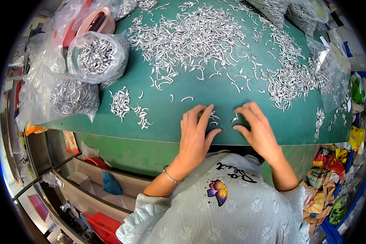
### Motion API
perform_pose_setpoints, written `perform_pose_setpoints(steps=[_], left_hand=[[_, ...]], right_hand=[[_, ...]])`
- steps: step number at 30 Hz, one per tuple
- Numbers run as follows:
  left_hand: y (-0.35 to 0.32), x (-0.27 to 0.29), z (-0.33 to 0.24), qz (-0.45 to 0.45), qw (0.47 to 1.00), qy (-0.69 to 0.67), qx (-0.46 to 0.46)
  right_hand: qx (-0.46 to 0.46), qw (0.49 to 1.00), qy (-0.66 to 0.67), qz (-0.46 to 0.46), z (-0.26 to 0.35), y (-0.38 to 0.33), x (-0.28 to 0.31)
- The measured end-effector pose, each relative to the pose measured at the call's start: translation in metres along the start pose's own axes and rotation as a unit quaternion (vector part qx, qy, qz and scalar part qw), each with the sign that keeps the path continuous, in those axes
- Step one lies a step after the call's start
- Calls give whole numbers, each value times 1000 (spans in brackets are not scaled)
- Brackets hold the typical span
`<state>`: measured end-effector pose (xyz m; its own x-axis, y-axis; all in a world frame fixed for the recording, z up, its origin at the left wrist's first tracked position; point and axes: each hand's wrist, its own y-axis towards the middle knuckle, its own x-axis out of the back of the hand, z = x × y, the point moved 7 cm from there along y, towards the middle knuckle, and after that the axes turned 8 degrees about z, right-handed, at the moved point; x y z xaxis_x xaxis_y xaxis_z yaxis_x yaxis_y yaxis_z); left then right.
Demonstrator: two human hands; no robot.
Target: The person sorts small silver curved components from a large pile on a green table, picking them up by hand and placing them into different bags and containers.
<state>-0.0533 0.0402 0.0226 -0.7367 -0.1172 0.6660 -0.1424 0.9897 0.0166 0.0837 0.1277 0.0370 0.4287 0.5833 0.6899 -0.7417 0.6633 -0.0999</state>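
With left hand just left of curved silver pieces, right hand farther off rightward by 1 slanted piece; fingers parted, nothing clearly gripped.

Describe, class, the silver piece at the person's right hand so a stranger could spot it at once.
On the green table, go to the near edge, then the right hand. Between its thumb and fingertips shows one small silver piece, alone, whereas the pieces at the left hand lie together.

There are two hands, one table, hundreds of silver pieces and perhaps six filled bags.
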Motion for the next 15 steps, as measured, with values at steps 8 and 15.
perform_pose_setpoints(steps=[8, 15], left_hand=[[7, -5, 0, -16, 998, 9, -65], [3, -3, 1, -38, 996, -5, -75]], right_hand=[[22, 994, -82, -66, -16, -16, 15], [-249, 870, -342, -251, -101, -113, 114]])
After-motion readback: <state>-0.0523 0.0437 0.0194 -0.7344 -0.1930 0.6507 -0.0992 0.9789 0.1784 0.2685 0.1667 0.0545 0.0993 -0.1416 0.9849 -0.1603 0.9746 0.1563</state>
